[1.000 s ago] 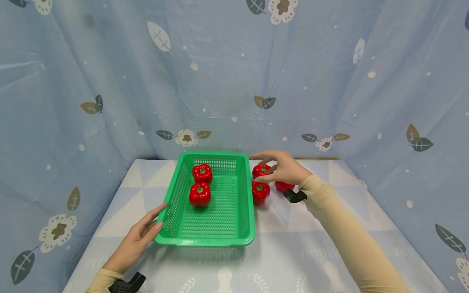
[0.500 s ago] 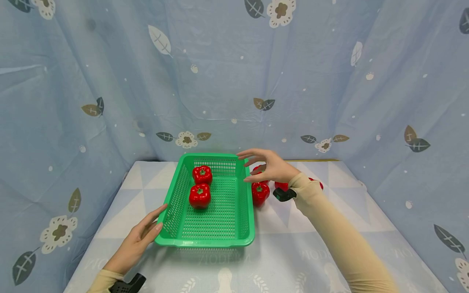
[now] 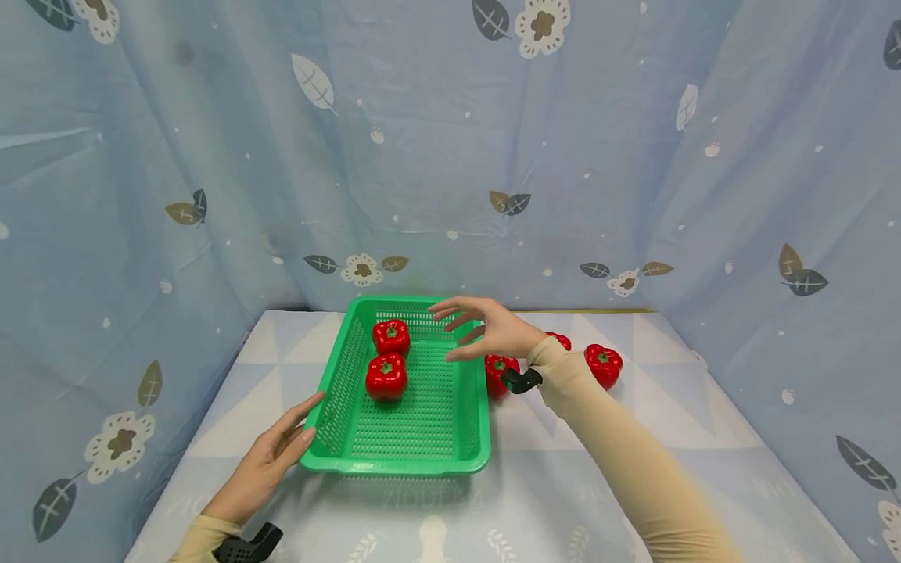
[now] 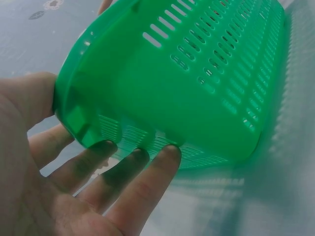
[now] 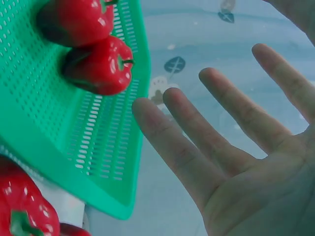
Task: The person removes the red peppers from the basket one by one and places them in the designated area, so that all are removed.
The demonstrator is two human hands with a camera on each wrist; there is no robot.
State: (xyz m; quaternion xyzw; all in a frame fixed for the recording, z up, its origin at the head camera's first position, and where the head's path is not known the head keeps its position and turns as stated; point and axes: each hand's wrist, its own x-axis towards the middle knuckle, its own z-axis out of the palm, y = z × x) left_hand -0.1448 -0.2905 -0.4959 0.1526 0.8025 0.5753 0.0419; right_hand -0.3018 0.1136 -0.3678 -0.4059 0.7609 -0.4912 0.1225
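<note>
"Since the earlier frame, the right hand [image 3: 489,328] has shifted left, its fingers now above the right side of the green basket [image 3: 394,467]."

"And the peppers inside?"

"Unmoved: a near pepper [image 3: 386,378] and a far pepper [image 3: 391,338], side by side in the left half."

"What do they look like?"

"Bright red, glossy, blocky and lobed, each with a green stem [image 5: 128,62] in a dimpled top. More red peppers [image 3: 603,366] lie on the table [image 3: 549,485], right of the basket, partly covered by the arm."

"The basket?"

"Plastic-looking, rectangular, round-cornered, with a smooth rim and rows of slots through walls and floor."

"Do the hands hold anything?"

"Right one's empty, fingers well parted. Left hand [image 3: 263,461] has its fingers fairly straight and spread, touching the outer wall by the near-left corner, thumb at the rim."
</note>
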